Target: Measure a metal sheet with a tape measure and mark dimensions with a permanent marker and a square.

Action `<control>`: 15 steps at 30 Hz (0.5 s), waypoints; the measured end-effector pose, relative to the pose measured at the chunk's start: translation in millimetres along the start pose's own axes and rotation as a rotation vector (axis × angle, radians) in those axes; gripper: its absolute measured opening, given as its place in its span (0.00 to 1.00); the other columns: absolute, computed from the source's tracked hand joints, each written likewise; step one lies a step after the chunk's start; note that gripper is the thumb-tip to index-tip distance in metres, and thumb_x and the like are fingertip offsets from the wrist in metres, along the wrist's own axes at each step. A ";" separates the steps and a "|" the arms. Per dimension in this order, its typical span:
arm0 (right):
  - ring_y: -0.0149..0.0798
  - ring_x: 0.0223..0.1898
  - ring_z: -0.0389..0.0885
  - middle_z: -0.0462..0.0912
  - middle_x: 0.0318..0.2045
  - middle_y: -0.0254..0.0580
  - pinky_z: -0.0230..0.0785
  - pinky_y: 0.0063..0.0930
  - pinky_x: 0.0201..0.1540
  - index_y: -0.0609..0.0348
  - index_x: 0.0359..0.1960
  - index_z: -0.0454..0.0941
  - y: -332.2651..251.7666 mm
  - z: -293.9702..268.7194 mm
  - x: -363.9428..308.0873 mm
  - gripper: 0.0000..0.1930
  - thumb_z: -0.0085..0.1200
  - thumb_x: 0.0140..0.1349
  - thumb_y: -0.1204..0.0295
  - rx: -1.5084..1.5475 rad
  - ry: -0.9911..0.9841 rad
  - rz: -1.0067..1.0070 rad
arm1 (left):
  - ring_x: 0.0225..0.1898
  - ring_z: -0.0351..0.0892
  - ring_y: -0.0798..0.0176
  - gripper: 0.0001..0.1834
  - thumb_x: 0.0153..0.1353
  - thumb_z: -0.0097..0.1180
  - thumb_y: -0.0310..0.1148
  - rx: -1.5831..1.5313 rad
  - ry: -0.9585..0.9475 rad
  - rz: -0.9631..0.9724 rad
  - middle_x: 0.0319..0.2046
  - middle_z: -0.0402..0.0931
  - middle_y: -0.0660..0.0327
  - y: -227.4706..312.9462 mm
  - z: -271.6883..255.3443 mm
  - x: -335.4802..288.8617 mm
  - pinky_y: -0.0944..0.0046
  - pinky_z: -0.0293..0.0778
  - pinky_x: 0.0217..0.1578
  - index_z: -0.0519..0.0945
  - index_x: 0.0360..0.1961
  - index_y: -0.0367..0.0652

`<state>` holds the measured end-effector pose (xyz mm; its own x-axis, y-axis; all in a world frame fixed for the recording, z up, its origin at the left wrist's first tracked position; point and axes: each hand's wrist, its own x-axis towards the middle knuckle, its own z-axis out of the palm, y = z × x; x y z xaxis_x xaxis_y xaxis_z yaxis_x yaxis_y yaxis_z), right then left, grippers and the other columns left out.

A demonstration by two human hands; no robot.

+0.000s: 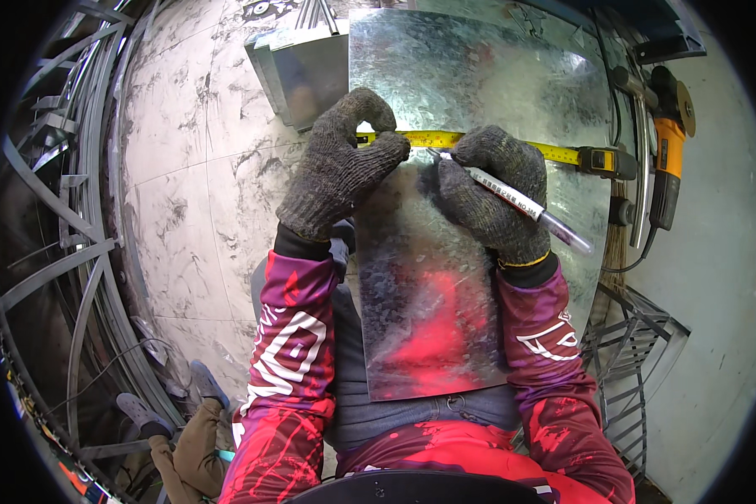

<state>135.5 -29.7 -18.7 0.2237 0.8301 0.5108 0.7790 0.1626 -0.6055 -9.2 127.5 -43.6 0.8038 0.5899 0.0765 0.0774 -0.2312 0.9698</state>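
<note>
A tape measure (433, 139), its end pinched by the left fingers (384, 157), spans the mottled metal sheet (433, 252), over which the right fingers (483, 147) grasp a marker (512, 196). Smudged floor tiles (218, 181) lie left of the sheet, an orange grinder (669, 149) right.

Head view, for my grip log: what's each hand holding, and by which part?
The right hand holds the white marker near its tip; the left hand pinches the yellow tape blade near its free end.
</note>
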 end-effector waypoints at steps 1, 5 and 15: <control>0.37 0.23 0.81 0.80 0.24 0.41 0.75 0.29 0.28 0.60 0.32 0.77 -1.4 -0.1 1.2 0.11 0.69 0.53 0.76 0.082 -0.003 0.068 | 0.37 0.76 0.68 0.10 0.57 0.64 0.30 0.005 -0.003 0.002 0.32 0.76 0.63 0.1 0.0 0.1 0.62 0.76 0.42 0.75 0.34 0.40; 0.38 0.24 0.82 0.80 0.25 0.41 0.76 0.31 0.29 0.60 0.31 0.77 -1.5 3.5 -0.1 0.12 0.71 0.50 0.77 0.122 0.004 0.085 | 0.37 0.76 0.69 0.10 0.56 0.65 0.30 0.013 -0.009 0.012 0.32 0.76 0.64 0.3 -0.9 0.7 0.62 0.77 0.42 0.75 0.33 0.41; 0.39 0.24 0.82 0.81 0.25 0.41 0.75 0.31 0.31 0.59 0.31 0.78 -2.5 6.5 -4.2 0.13 0.73 0.49 0.73 0.161 0.025 0.153 | 0.37 0.72 0.72 0.07 0.57 0.61 0.26 -0.025 -0.001 0.002 0.31 0.72 0.66 4.0 1.5 0.1 0.69 0.72 0.42 0.74 0.30 0.39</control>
<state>128.8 -30.1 -23.3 0.3480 0.8386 0.4192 0.6315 0.1208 -0.7659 -8.0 125.5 -40.0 0.8048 0.5884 0.0780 0.0613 -0.2132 0.9751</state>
